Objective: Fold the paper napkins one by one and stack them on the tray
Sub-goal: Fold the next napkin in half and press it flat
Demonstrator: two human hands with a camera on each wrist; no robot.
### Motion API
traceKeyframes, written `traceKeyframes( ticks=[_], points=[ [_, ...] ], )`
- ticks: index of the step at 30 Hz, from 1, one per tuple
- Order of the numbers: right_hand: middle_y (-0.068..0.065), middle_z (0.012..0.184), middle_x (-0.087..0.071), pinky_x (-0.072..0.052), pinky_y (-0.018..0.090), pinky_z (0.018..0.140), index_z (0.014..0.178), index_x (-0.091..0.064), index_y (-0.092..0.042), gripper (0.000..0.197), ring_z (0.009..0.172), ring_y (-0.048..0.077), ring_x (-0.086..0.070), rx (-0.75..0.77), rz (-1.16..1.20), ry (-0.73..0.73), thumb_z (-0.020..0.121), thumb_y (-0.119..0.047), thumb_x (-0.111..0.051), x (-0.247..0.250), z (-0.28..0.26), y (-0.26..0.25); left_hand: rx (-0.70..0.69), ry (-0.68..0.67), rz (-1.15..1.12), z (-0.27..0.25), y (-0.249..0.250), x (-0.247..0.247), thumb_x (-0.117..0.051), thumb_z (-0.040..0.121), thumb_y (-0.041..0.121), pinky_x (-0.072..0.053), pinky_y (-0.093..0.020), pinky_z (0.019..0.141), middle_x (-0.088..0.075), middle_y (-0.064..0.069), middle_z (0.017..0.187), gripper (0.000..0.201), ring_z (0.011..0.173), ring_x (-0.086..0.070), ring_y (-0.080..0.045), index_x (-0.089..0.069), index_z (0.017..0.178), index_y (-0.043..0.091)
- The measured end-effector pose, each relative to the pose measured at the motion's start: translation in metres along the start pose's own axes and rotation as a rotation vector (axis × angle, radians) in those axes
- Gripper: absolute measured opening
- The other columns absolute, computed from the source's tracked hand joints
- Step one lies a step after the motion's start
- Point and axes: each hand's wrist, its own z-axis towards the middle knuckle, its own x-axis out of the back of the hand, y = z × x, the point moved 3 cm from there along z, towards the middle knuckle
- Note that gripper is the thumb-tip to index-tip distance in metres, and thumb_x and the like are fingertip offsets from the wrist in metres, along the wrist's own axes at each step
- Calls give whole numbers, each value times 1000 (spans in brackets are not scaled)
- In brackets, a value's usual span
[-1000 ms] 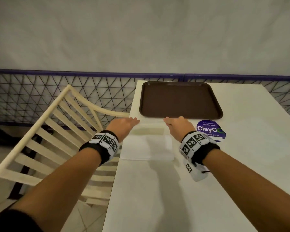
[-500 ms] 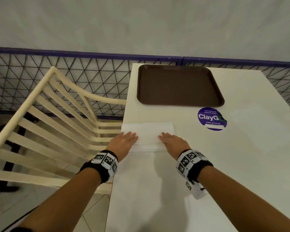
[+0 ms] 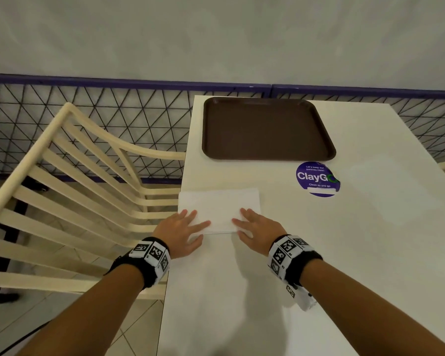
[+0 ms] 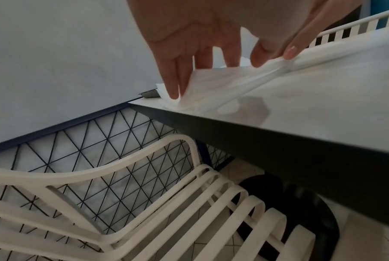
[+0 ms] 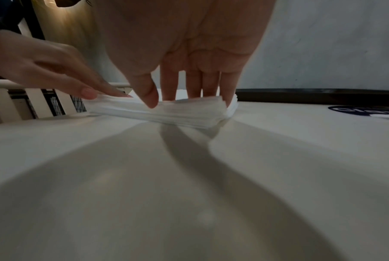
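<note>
While the white table (image 3: 319,253) carries everything, the brown tray (image 3: 267,150) at its far end is seen bare, with no folded napkin laid on it, so the task is judged to be at its very start. A cream slatted chair (image 3: 75,201) stands to the left of the table, against a wire-mesh fence (image 3: 88,119). A round purple sticker (image 3: 317,178) lies just near of the tray's right corner. The stack of white paper napkins (image 3: 219,209) rests at the table's left edge, between the tray and the person.

The near edge of the stack is pressed flat under both hands. The left hand (image 3: 181,231) lies on the near-left corner with fingers straight and spread; in the left wrist view the thumb and a fingertip appear to be nipping the top layers, though a firm pinch cannot be confirmed. The right hand (image 3: 257,228) rests on the near-right corner, fingers extended, nothing grasped.

The fold is judged just laid and being creased. Next, a single napkin would need to be separated from the stack, which calls for a light pinch at one corner.

Compared with a second ago, both hands have been drawn from the far edge of the napkins, beside the tray, to the near edge.
</note>
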Motion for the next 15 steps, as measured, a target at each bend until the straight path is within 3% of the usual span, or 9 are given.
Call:
traceKeyframes(
  ticks=[3, 5, 7, 11, 15],
  points=[
    [-3, 160, -7, -16, 30, 118, 148, -24, -32, 45, 148, 13, -10, 39, -31, -11, 103, -32, -26, -2, -2, 3, 25, 37, 23, 4, 4, 17, 0, 93, 55, -55, -40, 79, -73, -7, 104, 76, 92, -70, -29, -72, 101, 35],
    [-2, 160, -10, -11, 28, 120, 148, -26, -28, 45, 148, 13, -12, 34, -3, 12, 103, -31, -25, 2, -6, 10, 14, 87, -6, 8, 13, 36, 0, 86, 62, -48, -41, 91, -71, 2, 110, 78, 102, -66, -26, -74, 92, 37],
    [-3, 159, -10, -8, 26, 120, 149, -22, -24, 47, 147, 12, -12, -22, 35, 53, 103, -32, -25, 11, -12, 26, 5, 119, -3, 21, 20, 50, -5, 79, 64, -44, -36, 96, -70, 9, 109, 78, 105, -62, -20, -76, 81, 33],
    [-3, 159, -14, -14, 27, 118, 149, -21, -19, 48, 146, 14, -17, -219, 58, 107, 103, -28, -27, 33, -30, 86, -35, 288, 41, 63, 51, 71, -34, 76, 52, -51, -29, 66, -72, 7, 67, 54, 66, -66, -19, -70, 47, 24],
    [4, 152, -32, -29, 32, 112, 143, -35, -13, 44, 138, 21, -34, -459, 69, 138, 99, -21, -37, 50, -50, 170, -128, 333, 25, 107, 106, 95, -40, 72, 44, -51, -24, 58, -68, 8, 59, 42, 57, -63, -18, -68, 48, 24]
  ],
)
